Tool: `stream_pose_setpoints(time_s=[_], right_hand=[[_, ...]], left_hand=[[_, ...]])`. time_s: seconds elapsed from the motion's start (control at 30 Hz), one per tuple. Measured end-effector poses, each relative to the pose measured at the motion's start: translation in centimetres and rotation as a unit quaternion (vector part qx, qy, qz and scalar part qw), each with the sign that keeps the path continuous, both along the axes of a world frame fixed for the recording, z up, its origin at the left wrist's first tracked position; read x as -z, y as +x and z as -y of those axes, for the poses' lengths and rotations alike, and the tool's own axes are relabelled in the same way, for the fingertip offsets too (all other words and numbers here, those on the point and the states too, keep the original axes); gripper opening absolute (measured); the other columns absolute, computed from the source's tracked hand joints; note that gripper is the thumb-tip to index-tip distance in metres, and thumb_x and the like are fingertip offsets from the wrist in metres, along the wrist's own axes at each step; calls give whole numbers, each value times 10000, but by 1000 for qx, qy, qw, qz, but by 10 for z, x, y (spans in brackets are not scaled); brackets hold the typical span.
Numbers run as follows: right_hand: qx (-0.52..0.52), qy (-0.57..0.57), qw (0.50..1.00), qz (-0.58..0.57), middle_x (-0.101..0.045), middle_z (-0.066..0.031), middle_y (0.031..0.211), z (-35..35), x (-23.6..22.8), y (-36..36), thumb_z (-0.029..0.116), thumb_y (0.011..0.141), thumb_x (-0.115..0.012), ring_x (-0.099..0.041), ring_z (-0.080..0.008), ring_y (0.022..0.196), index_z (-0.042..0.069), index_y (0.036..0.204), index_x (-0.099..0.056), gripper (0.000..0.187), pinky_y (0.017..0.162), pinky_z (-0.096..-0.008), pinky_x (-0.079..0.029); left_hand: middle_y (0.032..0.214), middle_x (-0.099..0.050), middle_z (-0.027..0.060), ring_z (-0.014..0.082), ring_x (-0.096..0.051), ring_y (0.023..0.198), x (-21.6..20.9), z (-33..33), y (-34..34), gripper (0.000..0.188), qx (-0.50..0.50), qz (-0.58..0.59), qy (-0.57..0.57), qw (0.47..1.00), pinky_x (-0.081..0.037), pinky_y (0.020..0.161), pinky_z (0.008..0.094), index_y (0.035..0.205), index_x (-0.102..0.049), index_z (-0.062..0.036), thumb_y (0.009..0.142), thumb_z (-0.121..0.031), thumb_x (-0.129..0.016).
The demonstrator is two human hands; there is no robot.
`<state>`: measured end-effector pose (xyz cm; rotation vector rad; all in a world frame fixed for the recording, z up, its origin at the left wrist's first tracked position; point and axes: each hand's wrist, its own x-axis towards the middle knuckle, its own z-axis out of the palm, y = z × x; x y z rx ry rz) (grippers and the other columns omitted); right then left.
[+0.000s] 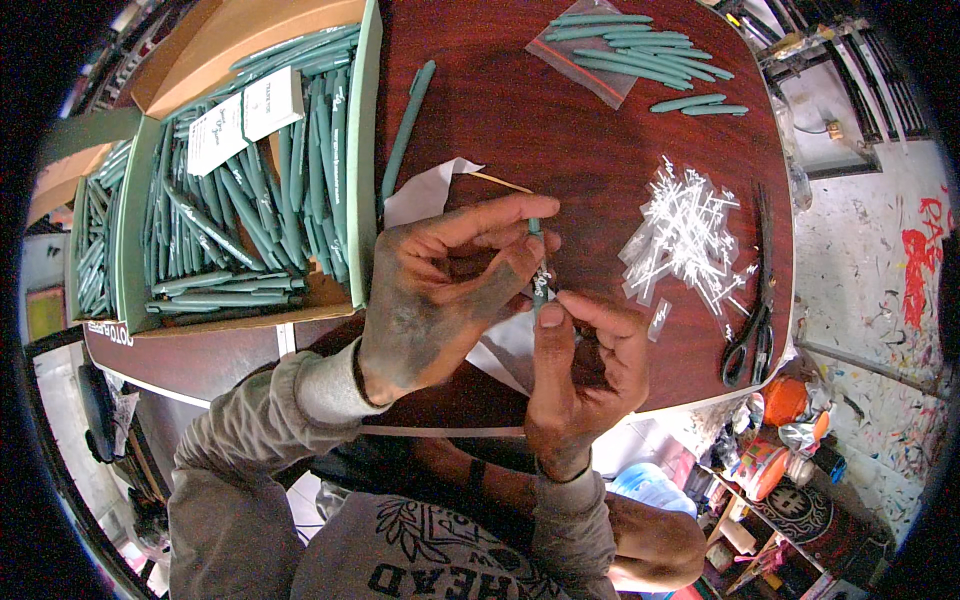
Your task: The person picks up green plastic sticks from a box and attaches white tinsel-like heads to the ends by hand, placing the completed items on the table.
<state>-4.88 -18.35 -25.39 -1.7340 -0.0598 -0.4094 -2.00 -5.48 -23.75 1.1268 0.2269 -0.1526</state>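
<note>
My left hand [430, 290] is closed on a green pen [534, 228], its index finger and thumb near the top end. Below it my right hand [590, 365] pinches the pen's lower end between thumb and index finger. White lettering shows between the two hands; whether it is on the pen or on clear film I cannot tell. Beneath both hands lies a white paper sheet [505, 350]. A thin tan stick [502, 182] pokes out past the left hand. Another green pen [408, 130] lies on the dark red wooden table [480, 70], beyond the left hand.
To the left, an open cardboard box [366, 150] holds many green pens and a white card [245, 120]. Clear strips with white lettering [685, 235] are piled at right, beside black scissors [750, 340]. Green pens [650, 50] lie on a clear plastic bag [605, 90] at the far side.
</note>
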Motion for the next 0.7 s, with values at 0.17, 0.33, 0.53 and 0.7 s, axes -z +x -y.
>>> stream_pose_setpoints(time_s=[0.17,0.33,0.53,0.7], right_hand=[[1,18,1000,-18,-643,-97,945,0,2,-2,23,887,-694,-594,-111,845,-33,982,-591,151,796,-221,-451],[2,23,1000,-13,-653,-99,934,-1,3,-1,27,885,-700,-604,-107,835,-33,992,-585,169,763,-208,-455],[13,11,999,-39,-652,-81,885,0,2,-2,27,876,-712,-602,-99,823,-25,987,-575,184,756,-208,-454],[10,8,999,-41,-648,-69,855,0,2,-1,17,871,-712,-589,-90,784,-17,980,-574,179,721,-197,-440]], left_hand=[[1015,-713,35,42,-614,838,1,0,0,295,-1,9,16,1000,-529,662,198,1227,-638,-40,949,-140,-651],[1024,-711,35,40,-612,836,4,1,0,294,-4,11,6,1000,-529,662,197,1226,-639,-41,948,-135,-651],[1032,-708,38,46,-614,843,2,0,0,291,-4,2,4,1000,-534,670,204,1227,-633,-42,948,-126,-647],[1057,-699,77,112,-650,873,6,1,-1,321,-4,6,-11,1000,-568,711,253,1246,-612,-35,942,-131,-652]])
